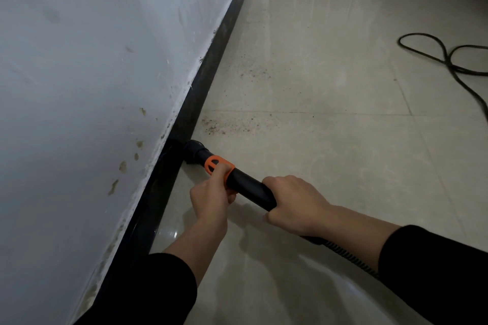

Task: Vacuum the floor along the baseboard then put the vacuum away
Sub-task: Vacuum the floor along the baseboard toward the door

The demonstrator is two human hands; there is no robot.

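A black vacuum wand (250,187) with an orange collar (215,162) points at the dark baseboard (184,116). Its round nozzle (194,152) sits on the beige tile floor, touching the baseboard's foot. My left hand (211,196) pinches the orange collar. My right hand (293,204) grips the wand's rear end, where a ribbed black hose (351,257) runs back under my right sleeve. Dark dust specks (229,125) lie on the floor just beyond the nozzle, with more (250,71) farther along the baseboard.
A scuffed white wall (92,74) fills the left side. A black power cord (449,60) loops on the floor at the right. Beige tiles (330,113) stretch ahead and to the right. The vacuum's body is out of view.
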